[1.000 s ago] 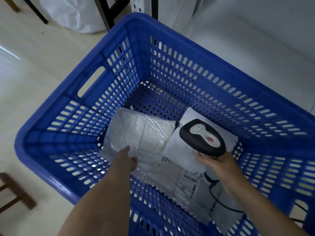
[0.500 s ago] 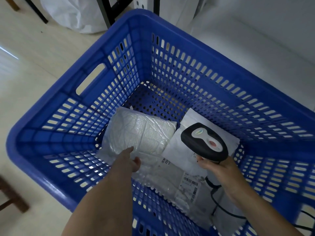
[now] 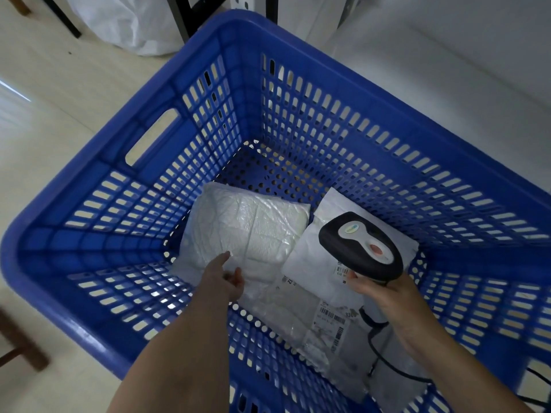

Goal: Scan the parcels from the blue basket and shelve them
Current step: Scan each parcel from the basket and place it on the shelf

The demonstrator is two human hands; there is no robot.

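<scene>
A blue slotted basket [image 3: 190,120] fills the view. On its floor lie three white parcels: a puffy plastic-wrapped one [image 3: 250,228] at the left, a flat white mailer [image 3: 316,257] with a label to its right, and a flat clear-wrapped one [image 3: 325,329] with barcode labels nearest me. My left hand [image 3: 222,280] reaches into the basket, its fingers touching the near edge of the puffy parcel. My right hand [image 3: 390,302] grips the handle of a black and grey barcode scanner [image 3: 360,244], held over the mailer.
The scanner's black cable [image 3: 387,365] trails down to the right inside the basket. A white sack [image 3: 128,22] and black frame legs [image 3: 185,16] stand beyond the far rim. A white surface [image 3: 447,55] lies at the right, pale floor at the left, a brown wooden leg [image 3: 21,344] at the left edge.
My left hand has slid slightly further onto the puffy parcel's near edge. The scanner has drifted a little to the right and lower over the mailer.
</scene>
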